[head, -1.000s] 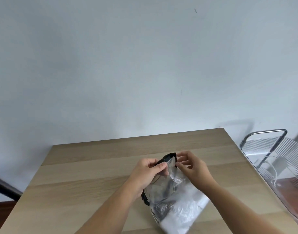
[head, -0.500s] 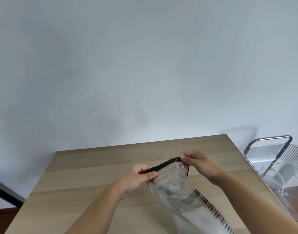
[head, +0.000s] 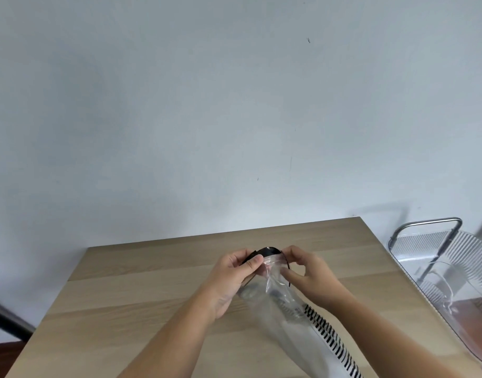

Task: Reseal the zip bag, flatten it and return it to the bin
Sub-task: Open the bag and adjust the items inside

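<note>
A clear zip bag [head: 282, 309] with a black zip strip along its top edge is held over the wooden table [head: 152, 290]. Inside it shows something white with a black striped edge. My left hand [head: 231, 279] pinches the left end of the strip between thumb and fingers. My right hand [head: 308, 271] grips the right end. The strip bows upward between the two hands, and the bag's body trails toward me, down and to the right.
A clear ribbed plastic bin [head: 452, 268] with a metal handle stands off the table's right edge. A dark bar [head: 5, 317] crosses the lower left, beside the table. A pale wall rises behind the table's far edge.
The hands have come closer together on the zip strip, which was stretched nearly straight half a second ago and now bows upward. The bag's body still hangs toward me.
</note>
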Motion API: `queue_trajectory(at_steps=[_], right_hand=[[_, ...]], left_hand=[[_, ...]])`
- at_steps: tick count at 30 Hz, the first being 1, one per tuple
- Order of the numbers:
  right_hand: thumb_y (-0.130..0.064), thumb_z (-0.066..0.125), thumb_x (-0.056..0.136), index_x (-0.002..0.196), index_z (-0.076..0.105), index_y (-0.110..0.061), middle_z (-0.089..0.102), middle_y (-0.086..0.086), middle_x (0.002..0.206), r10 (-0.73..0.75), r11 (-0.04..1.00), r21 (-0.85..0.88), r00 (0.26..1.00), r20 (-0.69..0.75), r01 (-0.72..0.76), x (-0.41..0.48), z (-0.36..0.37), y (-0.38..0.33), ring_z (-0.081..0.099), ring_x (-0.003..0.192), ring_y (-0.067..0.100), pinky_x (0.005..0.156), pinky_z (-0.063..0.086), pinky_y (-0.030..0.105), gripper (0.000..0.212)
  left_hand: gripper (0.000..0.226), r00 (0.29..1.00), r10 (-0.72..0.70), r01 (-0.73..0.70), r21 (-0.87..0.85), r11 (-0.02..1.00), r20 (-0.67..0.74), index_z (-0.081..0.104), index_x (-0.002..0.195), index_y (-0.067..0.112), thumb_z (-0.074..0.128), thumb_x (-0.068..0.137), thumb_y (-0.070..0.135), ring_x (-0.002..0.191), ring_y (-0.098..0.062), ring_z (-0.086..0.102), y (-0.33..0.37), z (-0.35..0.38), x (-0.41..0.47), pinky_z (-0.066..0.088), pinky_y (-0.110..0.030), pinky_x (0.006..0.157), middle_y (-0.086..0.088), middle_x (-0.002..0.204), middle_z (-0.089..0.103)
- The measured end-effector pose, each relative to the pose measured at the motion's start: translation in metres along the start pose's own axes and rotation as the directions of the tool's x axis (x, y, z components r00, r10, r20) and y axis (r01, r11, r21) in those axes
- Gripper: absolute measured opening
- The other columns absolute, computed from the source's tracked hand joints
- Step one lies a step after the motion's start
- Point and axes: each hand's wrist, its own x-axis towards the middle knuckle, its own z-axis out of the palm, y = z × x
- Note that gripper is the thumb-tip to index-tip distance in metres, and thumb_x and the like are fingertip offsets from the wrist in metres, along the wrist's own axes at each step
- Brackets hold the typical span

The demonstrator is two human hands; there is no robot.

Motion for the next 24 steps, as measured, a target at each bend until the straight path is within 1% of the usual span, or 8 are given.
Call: queue_trajectory(at_steps=[4,6,10,13,16,18,21,24], right_hand=[[-0.012,0.067,0.083,0.081,0.061,-0.033,0.071,-0.016,0.079,-0.031,0.998,0.048,0.966,-0.259,0.045,0.001,0.009,0.003,0.064,0.08,-0.004,0.07,0.048,0.01,0.022],[-0.011,0.07,0.081,0.076,0.064,-0.031,0.072,-0.014,0.077,-0.001,0.993,0.111,0.956,-0.293,0.035,0.004,0.003,0.003,0.065,0.078,-0.004,0.068,0.048,0.009,0.021],[-0.017,0.069,0.083,0.069,0.071,-0.026,0.072,-0.011,0.07,0.046,0.988,0.152,0.989,-0.137,-0.024,0.009,-0.018,-0.004,0.062,0.067,-0.002,0.063,0.044,0.011,0.016],[-0.019,0.062,0.088,0.07,0.07,-0.019,0.062,-0.008,0.059,0.026,0.986,0.161,0.999,0.045,-0.033,0.013,-0.03,-0.016,0.053,0.058,0.004,0.059,0.041,0.016,0.02],[-0.02,0.059,0.091,0.065,0.068,-0.03,0.054,-0.012,0.057,0.002,0.998,0.06,0.995,0.098,-0.008,0.017,-0.029,-0.025,0.046,0.057,0.008,0.058,0.038,0.024,0.029],[-0.022,0.059,0.09,0.062,0.064,-0.038,0.055,-0.012,0.056,-0.01,1.0,-0.017,0.997,0.073,0.012,0.017,-0.022,-0.029,0.045,0.055,0.007,0.058,0.037,0.026,0.033],[-0.021,0.059,0.088,0.073,0.066,-0.038,0.066,-0.008,0.069,-0.044,0.993,-0.107,0.999,-0.024,0.041,0.011,-0.013,-0.026,0.054,0.066,0.004,0.071,0.04,0.027,0.023],[-0.014,0.062,0.081,0.088,0.064,-0.031,0.064,-0.017,0.088,-0.161,0.94,-0.327,0.972,-0.174,0.097,0.0,-0.006,-0.014,0.055,0.09,0.004,0.091,0.03,0.03,0.019]], left_hand=[[0.02,0.996,-0.044,0.049,-0.071,0.996,0.079,0.068,0.073,0.01,0.068,0.072,0.03,0.065,-0.014,0.061,-0.001,-0.002,-0.006,0.048,-0.025,0.066,-0.003,0.069,0.068],[0.017,0.997,-0.049,0.053,-0.08,0.995,0.055,0.069,0.07,0.011,0.067,0.072,0.028,0.065,-0.014,0.061,0.001,-0.007,-0.009,0.047,-0.025,0.068,-0.003,0.068,0.069],[0.017,0.998,-0.059,0.054,0.148,0.988,0.032,0.068,0.067,0.016,0.062,0.083,0.019,0.07,-0.009,0.058,0.004,-0.023,-0.013,0.042,-0.022,0.073,0.003,0.068,0.067],[0.012,0.997,-0.082,0.074,0.37,0.926,0.007,0.068,0.078,0.014,0.061,0.088,0.013,0.082,-0.011,0.054,0.001,-0.033,-0.013,0.037,-0.02,0.08,-0.002,0.079,0.064],[0.01,0.995,-0.092,0.072,0.417,0.906,0.028,0.072,0.089,0.02,0.064,0.085,0.015,0.083,-0.006,0.057,0.0,-0.026,-0.012,0.041,-0.021,0.082,0.005,0.085,0.069],[0.008,0.999,-0.046,0.032,0.409,0.912,0.025,0.073,0.085,0.024,0.065,0.085,0.023,0.073,-0.002,0.058,0.0,-0.014,-0.011,0.041,-0.014,0.07,0.011,0.077,0.069],[0.019,0.994,0.08,-0.043,0.424,0.905,-0.07,0.071,0.072,0.026,0.061,0.088,0.028,0.059,0.001,0.055,-0.002,-0.003,-0.011,0.039,-0.01,0.057,0.016,0.061,0.066],[0.021,0.994,0.072,-0.042,0.335,0.941,-0.077,0.072,0.071,0.023,0.061,0.088,0.028,0.067,-0.005,0.062,-0.001,-0.002,-0.012,0.046,-0.017,0.065,0.01,0.067,0.07]])
